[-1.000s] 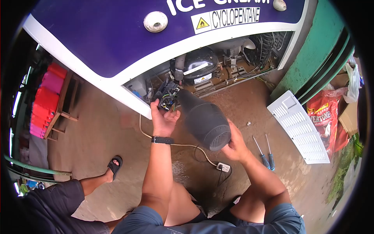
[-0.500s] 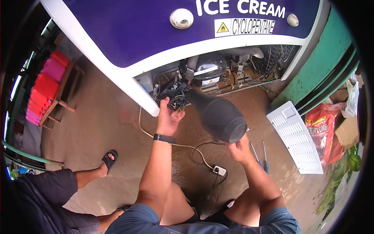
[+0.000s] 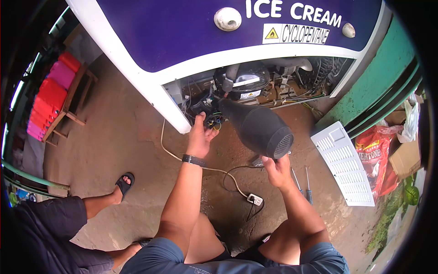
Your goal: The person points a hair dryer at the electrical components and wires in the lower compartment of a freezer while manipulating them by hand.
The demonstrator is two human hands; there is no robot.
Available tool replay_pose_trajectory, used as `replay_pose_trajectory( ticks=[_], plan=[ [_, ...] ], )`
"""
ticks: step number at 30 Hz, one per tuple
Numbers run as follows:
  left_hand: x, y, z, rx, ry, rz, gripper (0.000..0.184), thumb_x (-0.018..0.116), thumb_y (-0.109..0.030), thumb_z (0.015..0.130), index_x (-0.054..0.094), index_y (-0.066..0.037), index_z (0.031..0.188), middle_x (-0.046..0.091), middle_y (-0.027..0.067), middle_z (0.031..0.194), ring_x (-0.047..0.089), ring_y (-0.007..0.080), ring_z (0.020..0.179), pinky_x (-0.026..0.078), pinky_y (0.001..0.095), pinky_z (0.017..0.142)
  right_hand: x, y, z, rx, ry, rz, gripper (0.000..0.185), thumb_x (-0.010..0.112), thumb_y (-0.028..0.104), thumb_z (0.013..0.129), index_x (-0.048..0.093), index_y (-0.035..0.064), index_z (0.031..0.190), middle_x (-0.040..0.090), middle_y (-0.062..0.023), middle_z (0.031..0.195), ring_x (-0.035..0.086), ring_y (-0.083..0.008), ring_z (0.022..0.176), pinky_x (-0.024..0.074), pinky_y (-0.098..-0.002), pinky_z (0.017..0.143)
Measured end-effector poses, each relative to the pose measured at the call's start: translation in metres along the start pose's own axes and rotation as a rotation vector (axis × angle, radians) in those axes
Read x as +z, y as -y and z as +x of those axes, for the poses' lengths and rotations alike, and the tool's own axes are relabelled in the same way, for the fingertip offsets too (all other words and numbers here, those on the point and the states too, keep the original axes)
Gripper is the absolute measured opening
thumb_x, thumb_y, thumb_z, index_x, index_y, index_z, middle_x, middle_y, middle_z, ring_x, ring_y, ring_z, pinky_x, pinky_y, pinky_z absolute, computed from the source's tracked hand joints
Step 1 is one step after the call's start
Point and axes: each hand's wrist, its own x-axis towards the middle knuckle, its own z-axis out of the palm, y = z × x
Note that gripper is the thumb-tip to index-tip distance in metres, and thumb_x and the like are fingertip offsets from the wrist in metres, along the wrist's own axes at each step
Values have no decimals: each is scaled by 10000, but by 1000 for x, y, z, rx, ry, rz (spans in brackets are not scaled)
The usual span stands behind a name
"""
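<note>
My right hand (image 3: 277, 170) is closed around the handle of a black hair dryer (image 3: 258, 128), whose nozzle points up and left. Most of the handle is hidden behind the dryer's body. In my left hand (image 3: 200, 136) is a black wired electrical box (image 3: 206, 108) with several coloured wires, gripped at its lower edge. The nozzle tip is close to this box; whether they touch I cannot tell. Both are at the open lower bay of an ice cream freezer (image 3: 182, 64), where a black compressor (image 3: 242, 81) sits.
A white vented panel (image 3: 344, 164) leans at the right near a red bag (image 3: 372, 153). Two screwdrivers (image 3: 309, 185) and a white socket (image 3: 254, 199) with cords lie on the floor. Another person's foot (image 3: 124, 184) is at left, near a wooden bench (image 3: 73, 102) with red containers.
The view has shifted slightly, so the freezer appears a little lower and to the right. Both hands keep their holds, and the dryer's nozzle still points at the electrical box.
</note>
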Motion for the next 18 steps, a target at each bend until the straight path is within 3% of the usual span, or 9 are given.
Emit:
replay_pose_trajectory(
  ticks=[2, 12, 14, 18],
  plan=[
    [-12, 2, 7, -21, 111, 5, 370, 685, -456, 972, 660, -104, 1082, 599, -14, 732, 530, 112, 634, 529, 360, 794, 2, 3, 1, 7, -10, 5, 309, 648, 94, 921, 592, -16, 1204, 667, -115, 1070, 636, -240, 981, 510, -379, 898],
    [-12, -6, -3, -20, 193, 42, 311, 641, -410, 1010, 653, -104, 1060, 546, -21, 698, 547, 118, 663, 535, 371, 816, 18, 64, 32, -8, -69, -80, 457, 610, 192, 1011, 522, -20, 1406, 663, -161, 1185, 638, -256, 1033, 500, -386, 942],
    [-12, -6, -5, -22, 176, 69, 328, 631, -422, 1022, 658, -100, 1080, 531, -25, 691, 565, 123, 695, 539, 381, 862, 20, 61, 36, 115, -20, -43, 460, 603, 212, 1033, 519, -16, 1424, 661, -179, 1219, 643, -266, 1081, 492, -384, 976],
    [-19, -4, -1, -20, 213, 103, 347, 624, -429, 1032, 665, -89, 1090, 524, -29, 689, 583, 120, 729, 542, 383, 875, 30, 56, 41, 127, -25, 1, 499, 599, 245, 1056, 500, -26, 1463, 654, -208, 1287, 647, -289, 1158, 483, -392, 1017]
  ],
)
